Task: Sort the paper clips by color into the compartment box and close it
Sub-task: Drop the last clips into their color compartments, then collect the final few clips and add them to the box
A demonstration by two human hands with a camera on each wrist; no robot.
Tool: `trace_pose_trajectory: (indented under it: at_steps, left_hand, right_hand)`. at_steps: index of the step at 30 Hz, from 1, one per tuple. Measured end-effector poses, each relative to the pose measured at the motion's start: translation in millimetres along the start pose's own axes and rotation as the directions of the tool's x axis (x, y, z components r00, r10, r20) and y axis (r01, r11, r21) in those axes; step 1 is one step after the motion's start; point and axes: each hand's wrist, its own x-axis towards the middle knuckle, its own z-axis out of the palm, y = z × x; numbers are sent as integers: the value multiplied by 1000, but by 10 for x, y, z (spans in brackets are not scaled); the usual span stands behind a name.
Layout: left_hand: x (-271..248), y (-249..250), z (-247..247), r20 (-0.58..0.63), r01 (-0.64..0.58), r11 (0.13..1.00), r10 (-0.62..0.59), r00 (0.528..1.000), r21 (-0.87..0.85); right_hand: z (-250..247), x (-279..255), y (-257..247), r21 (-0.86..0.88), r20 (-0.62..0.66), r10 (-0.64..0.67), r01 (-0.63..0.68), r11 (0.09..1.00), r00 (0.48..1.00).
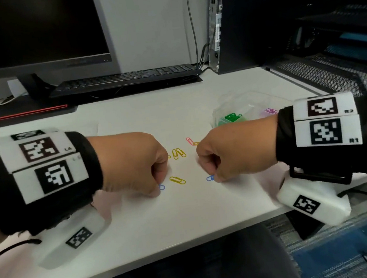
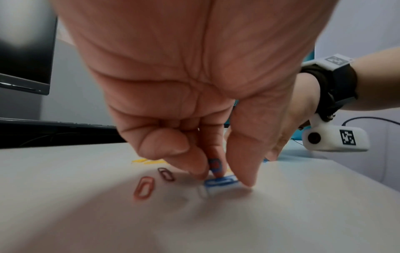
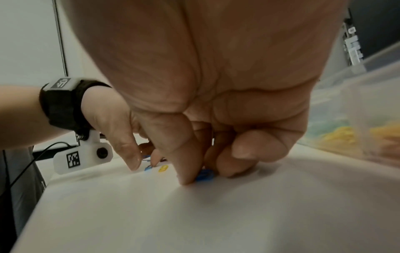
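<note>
On the white table [image 1: 187,218], my left hand [image 1: 158,188] [image 2: 229,179] pinches a blue paper clip [image 1: 162,187] [image 2: 220,182] between thumb and fingertip, flat on the surface. My right hand [image 1: 214,178] [image 3: 206,176] pinches another blue clip [image 1: 210,178] [image 3: 204,175] the same way. Between the hands lie yellow clips [image 1: 178,153] [image 1: 177,180] and a pink clip [image 1: 189,141]. Two red clips [image 2: 143,188] [image 2: 166,174] lie under the left hand. The clear compartment box [image 1: 243,107] [image 3: 357,119] stands open behind the right wrist, holding green clips [image 1: 232,117] and purple clips [image 1: 269,111].
A keyboard [image 1: 125,78] and monitor [image 1: 28,30] stand at the back, a computer tower [image 1: 233,19] at back right. A black mesh tray [image 1: 330,71] sits to the right of the box. The table's front edge runs just below both wrists.
</note>
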Motion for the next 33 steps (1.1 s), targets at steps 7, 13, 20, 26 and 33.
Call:
trace_pose_trajectory:
  at_steps: [7,13,20,26,33]
  left_hand:
    - [-4,-66,58,51,-23,997,27,998,-78]
    - [-43,-60,112,18,-44,999,44,999,-19]
    - [-70,-53,41,-2,7,999,-6,1000,34]
    - [208,376,-605,-203,-111,990,90,975,-90]
    - [1202,1349,-880,-304,-322,913,242,922,-251]
  right_hand:
    - [74,-62,-71,20,-62,-34,36,999,997]
    - [38,-284,-21,146,-148,-59,81,986,987]
    - [-630,-566,1207,281,-326,320,-232,931,890]
    - [-375,-584,1698,366,-208,419,-327,871,884]
    - [-528,-867,1761,455,-457,437,-219,863,775]
